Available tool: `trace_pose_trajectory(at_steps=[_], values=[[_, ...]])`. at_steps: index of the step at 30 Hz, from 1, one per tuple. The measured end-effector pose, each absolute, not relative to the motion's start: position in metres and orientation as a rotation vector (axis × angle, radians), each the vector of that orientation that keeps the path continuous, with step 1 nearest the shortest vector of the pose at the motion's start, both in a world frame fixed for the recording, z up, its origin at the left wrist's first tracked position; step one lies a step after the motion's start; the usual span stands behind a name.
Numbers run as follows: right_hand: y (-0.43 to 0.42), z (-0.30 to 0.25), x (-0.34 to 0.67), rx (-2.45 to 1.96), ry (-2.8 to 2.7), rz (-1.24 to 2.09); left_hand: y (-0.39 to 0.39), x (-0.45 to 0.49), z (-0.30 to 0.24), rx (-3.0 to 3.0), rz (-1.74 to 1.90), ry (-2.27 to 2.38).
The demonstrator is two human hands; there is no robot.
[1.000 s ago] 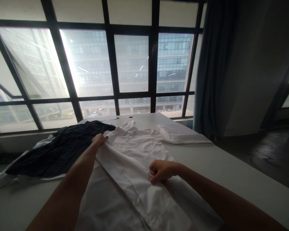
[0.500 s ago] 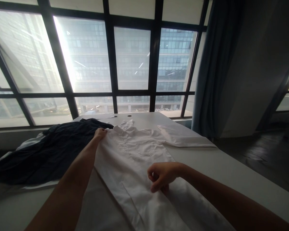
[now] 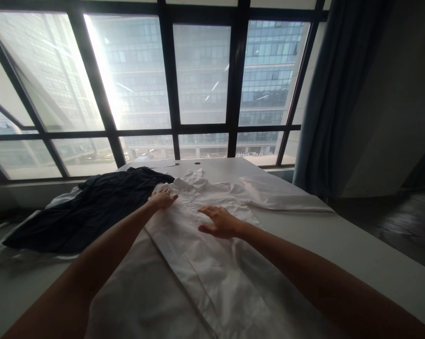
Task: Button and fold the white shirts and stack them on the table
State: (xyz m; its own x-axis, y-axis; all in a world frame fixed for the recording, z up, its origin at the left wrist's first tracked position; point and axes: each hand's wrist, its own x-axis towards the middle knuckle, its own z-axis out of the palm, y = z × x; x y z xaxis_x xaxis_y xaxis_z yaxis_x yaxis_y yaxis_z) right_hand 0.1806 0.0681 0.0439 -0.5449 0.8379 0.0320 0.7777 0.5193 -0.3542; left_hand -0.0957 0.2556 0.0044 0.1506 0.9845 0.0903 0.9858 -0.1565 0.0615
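Observation:
A white shirt [image 3: 198, 263] lies spread on the table, its collar at the far end and its body reaching toward me. My left hand [image 3: 163, 199] rests flat on the shirt's left shoulder, fingers stretched out. Over the middle of the chest is my right hand [image 3: 219, 222], its fingers apart and nothing in them; whether it touches the cloth I cannot tell. A long fold edge runs down the shirt's left side. The right sleeve [image 3: 286, 197] stretches out to the right across the table.
Dark navy garments [image 3: 99, 207] lie heaped at the left, with white cloth under them. The white table [image 3: 357, 254] runs up to the large window [image 3: 201, 75]. A blue curtain [image 3: 322, 108] hangs at the right.
My left hand has let go of the shirt's shoulder edge and now lies flat on it. The right hand has opened and moved away from me, up toward the chest.

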Motion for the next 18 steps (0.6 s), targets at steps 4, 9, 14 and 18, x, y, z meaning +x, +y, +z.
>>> trace_pose_trajectory(at_steps=[4,9,14,18], values=[[0.078,0.017,0.173,-1.449,-2.676,0.459,0.251,-0.103,-0.011,-2.449,-0.051,-2.067],[0.092,0.017,0.177,-1.455,-2.691,0.423,0.26,-0.103,-0.012,-2.432,-0.108,-2.078],[0.089,0.017,0.174,-1.415,-2.713,0.372,0.242,-0.088,-0.014,-2.41,-0.212,-1.98],[0.072,0.012,0.171,-1.282,-2.753,0.357,0.206,-0.075,-0.026,-2.58,-0.166,-1.866]])
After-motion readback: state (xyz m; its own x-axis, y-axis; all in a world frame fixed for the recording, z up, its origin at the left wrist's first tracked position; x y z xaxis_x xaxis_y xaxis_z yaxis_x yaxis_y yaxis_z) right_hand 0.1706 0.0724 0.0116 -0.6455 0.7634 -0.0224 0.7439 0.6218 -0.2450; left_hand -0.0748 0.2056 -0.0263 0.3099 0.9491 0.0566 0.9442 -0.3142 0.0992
